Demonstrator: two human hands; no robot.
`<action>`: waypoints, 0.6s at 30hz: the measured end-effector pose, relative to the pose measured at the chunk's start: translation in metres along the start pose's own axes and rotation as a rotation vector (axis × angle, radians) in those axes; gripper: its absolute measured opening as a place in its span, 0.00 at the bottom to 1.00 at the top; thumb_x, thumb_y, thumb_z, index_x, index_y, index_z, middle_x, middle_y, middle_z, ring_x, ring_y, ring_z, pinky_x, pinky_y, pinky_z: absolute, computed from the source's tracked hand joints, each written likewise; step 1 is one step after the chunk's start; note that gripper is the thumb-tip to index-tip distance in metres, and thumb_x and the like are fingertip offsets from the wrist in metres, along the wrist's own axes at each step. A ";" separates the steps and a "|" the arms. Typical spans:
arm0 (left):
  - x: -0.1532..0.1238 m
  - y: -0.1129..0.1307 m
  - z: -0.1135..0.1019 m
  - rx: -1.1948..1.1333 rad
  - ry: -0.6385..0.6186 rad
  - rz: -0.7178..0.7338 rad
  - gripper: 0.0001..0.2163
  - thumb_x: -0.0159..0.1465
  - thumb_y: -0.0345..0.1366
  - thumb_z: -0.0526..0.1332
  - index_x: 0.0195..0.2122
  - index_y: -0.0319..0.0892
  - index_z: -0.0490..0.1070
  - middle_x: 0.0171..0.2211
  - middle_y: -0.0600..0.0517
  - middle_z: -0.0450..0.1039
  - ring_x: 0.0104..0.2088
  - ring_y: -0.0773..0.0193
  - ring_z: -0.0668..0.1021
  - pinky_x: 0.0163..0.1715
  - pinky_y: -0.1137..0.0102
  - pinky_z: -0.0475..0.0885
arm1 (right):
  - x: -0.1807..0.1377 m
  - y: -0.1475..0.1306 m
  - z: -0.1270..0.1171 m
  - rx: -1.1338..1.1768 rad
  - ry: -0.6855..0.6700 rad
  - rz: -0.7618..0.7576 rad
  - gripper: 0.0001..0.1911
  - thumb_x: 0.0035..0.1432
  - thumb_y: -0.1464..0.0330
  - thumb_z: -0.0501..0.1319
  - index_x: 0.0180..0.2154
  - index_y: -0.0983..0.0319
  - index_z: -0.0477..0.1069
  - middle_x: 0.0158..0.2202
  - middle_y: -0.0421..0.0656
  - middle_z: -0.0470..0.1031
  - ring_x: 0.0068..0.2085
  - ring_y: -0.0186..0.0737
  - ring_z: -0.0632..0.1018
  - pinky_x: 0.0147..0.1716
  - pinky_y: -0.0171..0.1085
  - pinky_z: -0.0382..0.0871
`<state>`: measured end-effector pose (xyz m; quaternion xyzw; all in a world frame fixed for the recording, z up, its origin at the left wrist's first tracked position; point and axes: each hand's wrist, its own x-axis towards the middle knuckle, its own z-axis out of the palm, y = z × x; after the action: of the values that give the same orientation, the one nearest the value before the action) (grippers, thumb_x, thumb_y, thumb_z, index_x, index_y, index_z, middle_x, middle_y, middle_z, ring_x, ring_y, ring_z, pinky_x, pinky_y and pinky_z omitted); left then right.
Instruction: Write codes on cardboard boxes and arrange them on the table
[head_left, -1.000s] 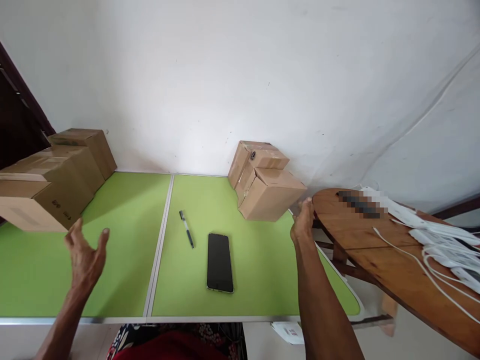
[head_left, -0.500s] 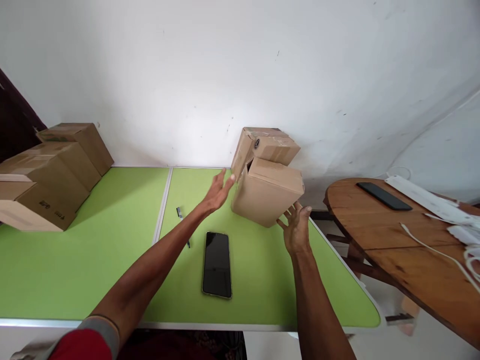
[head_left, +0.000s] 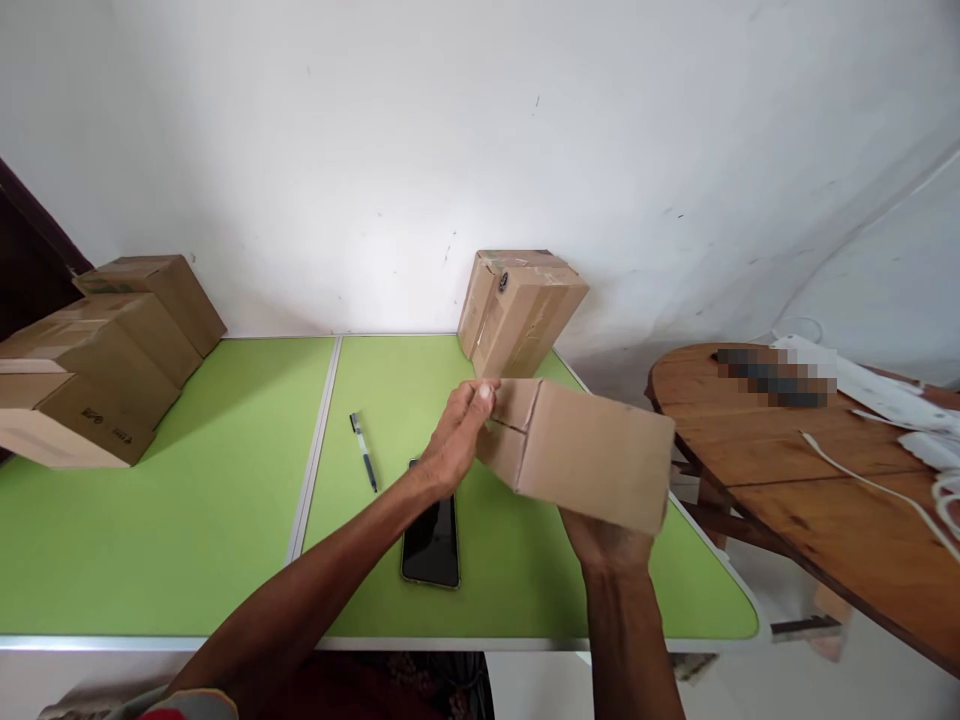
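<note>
Head view: you have the box [head_left: 596, 450] raised over the right part of the green surface [head_left: 210, 540], tilted, with its flapped end toward your left hand [head_left: 459, 435]. Your left hand is closed on that end, with the thumb lying near the upper edge; part of the grip is hidden. Your right hand [head_left: 609, 540] supports the box from below. Its fingers are covered by the box, so how far open that hand is cannot be told.

Below your left hand, locate the phone [head_left: 431, 550], lying screen up; your hand and wrist cover its upper part. To the left of the phone, locate the pen [head_left: 364, 455], lying at a slant on the surface. A pale seam [head_left: 315, 460] crosses the surface to the left of the pen.

Beyond the box, two taped cartons [head_left: 529, 315] stand against each other near the wall [head_left: 390, 150]. At the far left, a row of brown cartons [head_left: 105, 335] extends from the wall toward you.

To your right, observe the wooden surface [head_left: 720, 430]. It carries a white power strip [head_left: 892, 395], a white cable [head_left: 862, 490] and a dark object [head_left: 772, 380] that is pixelated and cannot be identified.
</note>
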<state>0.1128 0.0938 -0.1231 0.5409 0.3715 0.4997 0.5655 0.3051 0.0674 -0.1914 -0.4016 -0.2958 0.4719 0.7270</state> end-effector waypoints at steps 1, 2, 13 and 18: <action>-0.012 0.003 0.001 -0.025 0.027 0.021 0.30 0.71 0.67 0.53 0.57 0.46 0.70 0.62 0.40 0.70 0.63 0.44 0.73 0.64 0.49 0.70 | -0.012 -0.006 0.001 -0.010 0.041 -0.032 0.34 0.71 0.41 0.49 0.69 0.45 0.67 0.67 0.47 0.73 0.66 0.59 0.73 0.60 0.62 0.71; -0.024 0.006 0.002 -0.046 0.048 0.048 0.28 0.71 0.65 0.56 0.56 0.46 0.69 0.60 0.42 0.71 0.59 0.47 0.75 0.61 0.52 0.72 | -0.025 -0.013 0.002 -0.037 0.089 -0.063 0.34 0.71 0.41 0.49 0.69 0.46 0.68 0.66 0.47 0.75 0.66 0.60 0.74 0.62 0.62 0.69; -0.170 0.034 -0.071 -0.170 0.282 0.187 0.30 0.66 0.55 0.65 0.66 0.51 0.68 0.68 0.45 0.65 0.69 0.38 0.67 0.64 0.51 0.69 | -0.135 -0.018 0.071 -0.165 -0.280 0.045 0.54 0.46 0.32 0.68 0.68 0.49 0.68 0.72 0.50 0.68 0.69 0.74 0.69 0.58 0.64 0.73; -0.238 0.047 -0.108 0.246 0.312 0.424 0.33 0.67 0.58 0.64 0.71 0.52 0.67 0.68 0.41 0.64 0.70 0.33 0.64 0.67 0.44 0.65 | -0.161 0.024 0.100 -0.087 -0.447 0.446 0.56 0.37 0.37 0.76 0.66 0.52 0.74 0.53 0.53 0.85 0.60 0.79 0.78 0.53 0.67 0.77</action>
<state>-0.0526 -0.1145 -0.1211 0.5876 0.3902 0.6352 0.3146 0.1525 -0.0450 -0.1696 -0.3735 -0.3727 0.6831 0.5049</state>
